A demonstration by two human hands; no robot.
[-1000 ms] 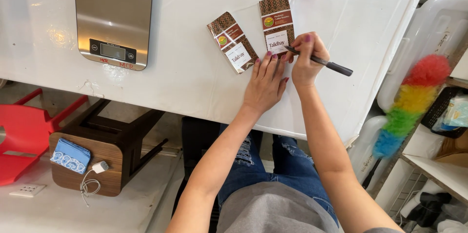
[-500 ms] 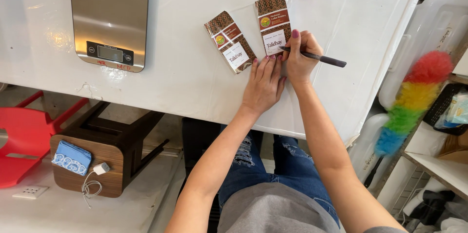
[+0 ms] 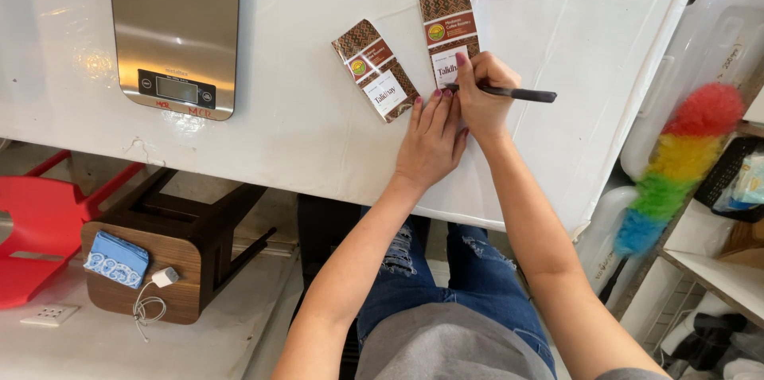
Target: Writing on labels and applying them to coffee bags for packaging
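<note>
**Pen hand moves up onto the label**

The right hand point(image 3: 484, 93) has shifted up the right-hand packet point(image 3: 450, 34), so the black pen point(image 3: 509, 93) now lies over its white label, hiding most of it. The left hand point(image 3: 432, 140) has slid closer beside that packet, fingertips touching the packet's lower edge, away from the left packet point(image 3: 376, 70).

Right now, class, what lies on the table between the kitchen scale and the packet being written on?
In the head view, a second patterned brown packet lies tilted between the steel kitchen scale and the packet where the right hand holds a black pen.
</note>
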